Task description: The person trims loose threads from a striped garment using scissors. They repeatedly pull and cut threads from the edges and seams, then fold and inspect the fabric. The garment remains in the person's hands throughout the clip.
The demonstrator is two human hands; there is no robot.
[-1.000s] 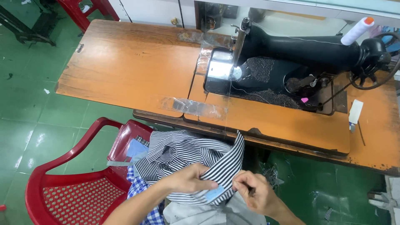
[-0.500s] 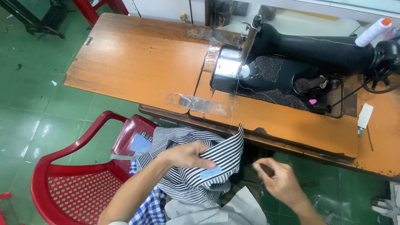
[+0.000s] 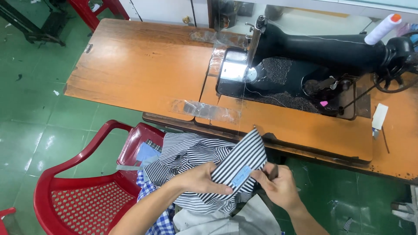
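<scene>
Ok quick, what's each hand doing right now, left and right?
Left hand: closed, gripping the black-and-white striped fabric piece.
Right hand: closed, pinching the small pale blue label on that fabric and holding a dark tool.

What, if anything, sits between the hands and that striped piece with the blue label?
Nothing visible: the left hand grips the striped fabric directly, and the right hand touches its blue label.

- Green tiled floor, scraps scattered, fills the frame's left.
- Orange wooden table across the top.
- Red plastic chair lower left.
- White wall along the top edge.
</scene>
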